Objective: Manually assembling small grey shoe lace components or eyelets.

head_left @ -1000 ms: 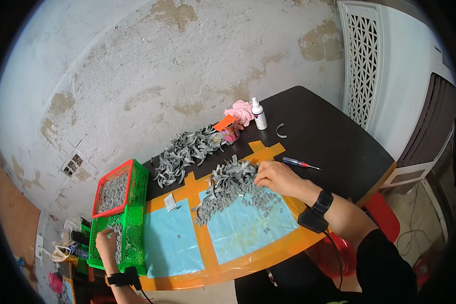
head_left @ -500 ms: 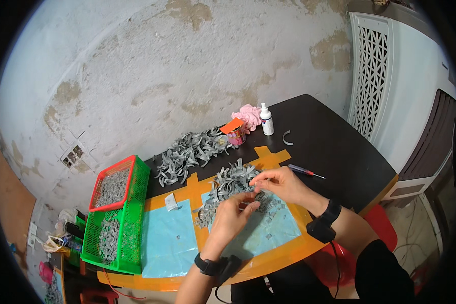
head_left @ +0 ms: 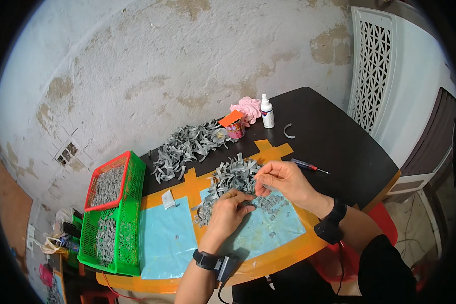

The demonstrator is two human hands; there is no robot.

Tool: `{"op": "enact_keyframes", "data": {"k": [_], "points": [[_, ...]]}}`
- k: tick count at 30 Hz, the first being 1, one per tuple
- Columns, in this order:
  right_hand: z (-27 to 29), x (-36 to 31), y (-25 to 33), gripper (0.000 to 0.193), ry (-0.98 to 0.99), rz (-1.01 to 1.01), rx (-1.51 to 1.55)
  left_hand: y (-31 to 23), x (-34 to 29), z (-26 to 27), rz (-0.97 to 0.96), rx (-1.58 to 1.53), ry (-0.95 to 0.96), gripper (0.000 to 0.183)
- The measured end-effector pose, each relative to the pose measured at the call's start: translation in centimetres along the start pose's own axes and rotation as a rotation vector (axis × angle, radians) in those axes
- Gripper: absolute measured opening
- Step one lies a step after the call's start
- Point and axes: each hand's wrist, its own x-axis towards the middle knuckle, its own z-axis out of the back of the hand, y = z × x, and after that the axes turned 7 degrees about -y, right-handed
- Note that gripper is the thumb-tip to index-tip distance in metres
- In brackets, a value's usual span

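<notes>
Low over the blue sheet (head_left: 248, 235), my left hand (head_left: 227, 215) is closed, thumb and fingertips together at the edge of the small grey pieces. Whatever it pinches is too small to make out. My right hand (head_left: 291, 186) is held just right of it and slightly higher, fingers bent into a pinch whose contents I cannot see. Beyond both hands lies a heap of curved grey strips (head_left: 235, 175). Small grey pieces (head_left: 203, 213) are scattered to the left of my left hand and under my right.
A green basket (head_left: 129, 223) with a red basket (head_left: 88, 202) in it stands at the left. Behind lie more grey strips (head_left: 187, 147), a tin (head_left: 235, 129), pink cloth (head_left: 248, 109) and a white spray bottle (head_left: 267, 114). A screwdriver (head_left: 306, 165) lies at right.
My hands have moved apart: the left has gone lower toward the small pieces, the right a little to the right. The view has shifted slightly.
</notes>
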Motion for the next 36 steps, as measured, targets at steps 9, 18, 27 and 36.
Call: {"op": "enact_keyframes", "data": {"k": [9, 18, 27, 36], "points": [[0.4, -0.2, 0.0, 0.012, -0.006, -0.119, -0.075, -0.4, 0.0, -0.1, -0.025, 0.119, 0.029, 0.015], [0.0, -0.7, -0.7, 0.011, 0.082, -0.221, -0.075, -0.3, -0.2, -0.6, 0.209, -0.826, -0.152, 0.007], [-0.2, -0.7, -1.1, 0.011, 0.158, -0.216, -0.076, 0.0, -0.6, -0.6, 0.353, -0.923, -0.155, 0.013], [-0.3, -0.8, -1.3, 0.006, 0.107, -0.072, -0.135, -0.8, -0.7, -0.4, 0.490, -1.151, -0.091, 0.019]]}}
